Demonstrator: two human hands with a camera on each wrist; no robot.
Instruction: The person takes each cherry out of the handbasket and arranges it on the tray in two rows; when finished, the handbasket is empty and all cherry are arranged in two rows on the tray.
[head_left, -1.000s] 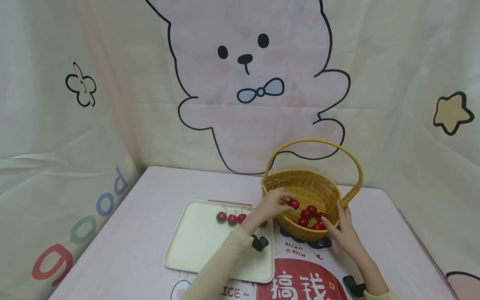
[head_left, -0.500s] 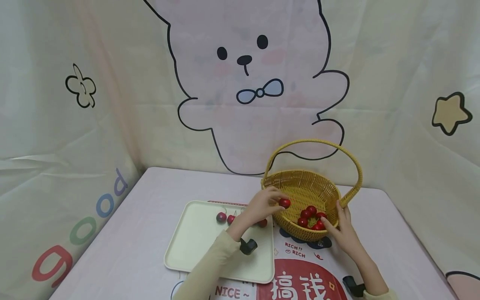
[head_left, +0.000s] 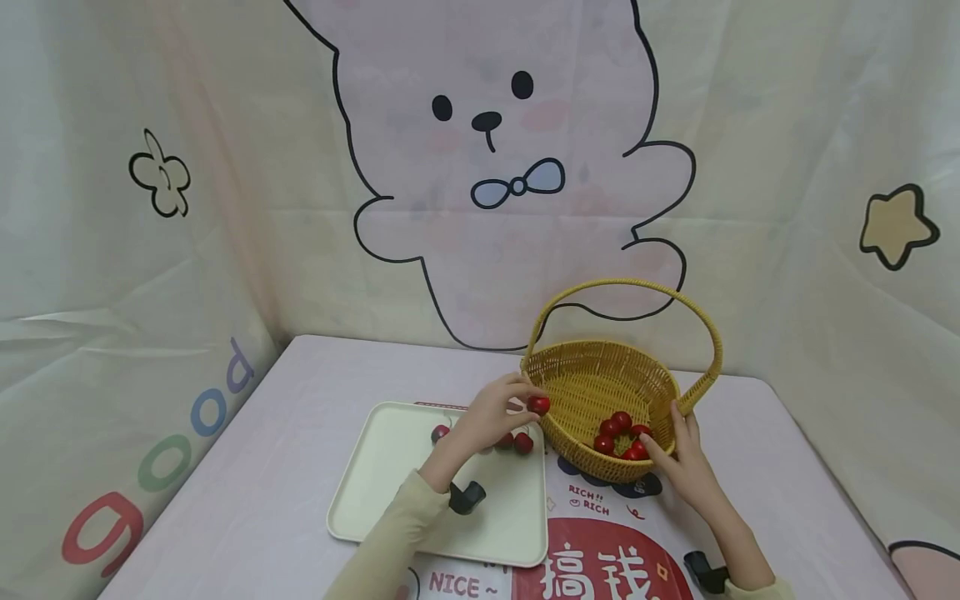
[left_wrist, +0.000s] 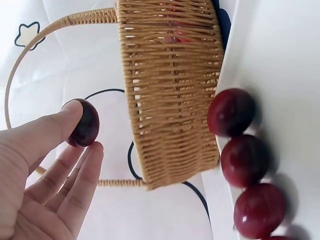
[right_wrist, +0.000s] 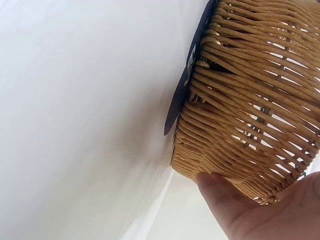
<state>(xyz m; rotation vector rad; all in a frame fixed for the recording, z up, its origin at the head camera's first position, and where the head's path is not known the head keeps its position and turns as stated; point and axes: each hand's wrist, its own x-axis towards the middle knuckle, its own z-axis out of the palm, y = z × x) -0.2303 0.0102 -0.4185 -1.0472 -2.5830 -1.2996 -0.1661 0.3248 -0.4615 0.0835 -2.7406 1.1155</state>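
In the head view my left hand (head_left: 492, 412) pinches a dark red cherry (head_left: 538, 405) between thumb and fingers, above the left rim of the yellow wicker basket (head_left: 592, 367). The left wrist view shows this cherry (left_wrist: 86, 123) at my fingertips, apart from the basket's woven wall (left_wrist: 170, 100). My right hand (head_left: 690, 462) holds the basket's right side near the handle's foot, its thumb over the front rim. In the right wrist view a finger (right_wrist: 220, 192) lies against the outer wall. Several red cherries (head_left: 604, 444) sit inside the basket, toward the front right.
A cream tray (head_left: 390, 500) lies left of the basket, partly under my left forearm. A row of cherries (head_left: 523, 442) sits along its far edge, partly hidden by my left hand. The basket's tall handle (head_left: 622, 282) arches above it. A printed cloth backdrop (head_left: 315, 275) stands behind the table.
My left hand has moved left with the cherry, from over the basket's inside to its left rim. The right hand and basket stay in place.
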